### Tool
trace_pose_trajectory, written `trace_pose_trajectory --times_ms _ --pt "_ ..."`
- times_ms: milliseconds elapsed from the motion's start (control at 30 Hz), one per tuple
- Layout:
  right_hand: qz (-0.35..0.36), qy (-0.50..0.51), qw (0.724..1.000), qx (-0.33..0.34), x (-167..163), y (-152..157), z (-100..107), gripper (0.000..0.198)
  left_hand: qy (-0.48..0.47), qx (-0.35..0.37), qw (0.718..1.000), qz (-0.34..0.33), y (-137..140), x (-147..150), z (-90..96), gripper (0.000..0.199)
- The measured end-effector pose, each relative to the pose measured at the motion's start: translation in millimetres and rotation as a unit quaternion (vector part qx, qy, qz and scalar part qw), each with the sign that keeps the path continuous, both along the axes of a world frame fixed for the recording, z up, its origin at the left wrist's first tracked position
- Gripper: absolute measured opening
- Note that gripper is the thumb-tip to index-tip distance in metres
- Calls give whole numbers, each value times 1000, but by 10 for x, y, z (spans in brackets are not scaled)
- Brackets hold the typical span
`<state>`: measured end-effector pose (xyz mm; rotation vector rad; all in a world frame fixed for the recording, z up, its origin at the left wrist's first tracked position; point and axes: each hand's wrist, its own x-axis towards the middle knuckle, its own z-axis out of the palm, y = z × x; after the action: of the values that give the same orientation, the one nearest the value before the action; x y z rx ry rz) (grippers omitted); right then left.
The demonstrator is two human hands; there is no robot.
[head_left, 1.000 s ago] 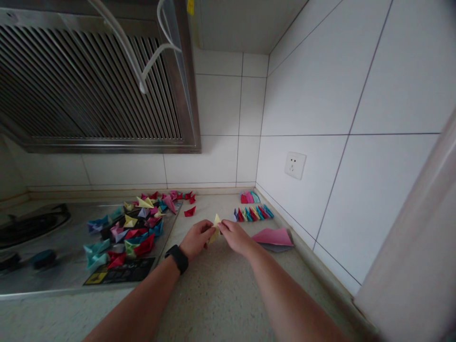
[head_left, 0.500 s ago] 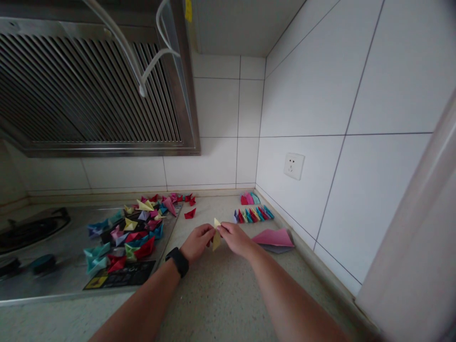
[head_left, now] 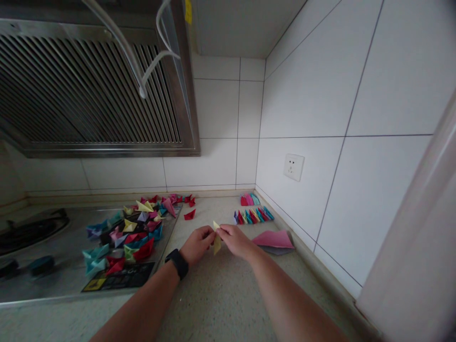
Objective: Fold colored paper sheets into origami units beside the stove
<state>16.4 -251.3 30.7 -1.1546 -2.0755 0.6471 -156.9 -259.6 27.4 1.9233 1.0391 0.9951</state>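
A small piece of folded yellow paper is held upright above the counter between my two hands. My left hand, with a black watch on its wrist, pinches the paper's left edge. From the right, my right hand grips the same paper with thumb and fingers. The fingers cover the paper's middle; only its pointed top and lower end show. Beyond the hands lies a red folded paper boat. Right of my right hand rests a stack of pink paper sheets.
Many coloured paper boats crowd the right part of the steel gas stove. A row of folded papers and a smaller bunch lie by the tiled right wall. The range hood hangs above the stove.
Both hands stay in nearly the same place, still on the yellow paper. The paper has shifted and tilted slightly between the fingers.
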Motion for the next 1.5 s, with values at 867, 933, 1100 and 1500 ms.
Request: trace_pose_trajectory --times_ms 867,933,1100,1500 --pt "-13 -3 1000 -1 -10 2 -16 46 -15 -34 999 35 -18 -3 22 41" --pt "-13 -2 1000 2 -10 3 -17 46 -13 -33 999 32 -30 -7 31 43" --pt "-10 6 1000 6 -11 -8 -2 47 -18 -50 999 9 -39 -9 37 45" --pt "-5 3 1000 1 -10 -6 -19 40 18 1 999 32 -10 -18 20 44"
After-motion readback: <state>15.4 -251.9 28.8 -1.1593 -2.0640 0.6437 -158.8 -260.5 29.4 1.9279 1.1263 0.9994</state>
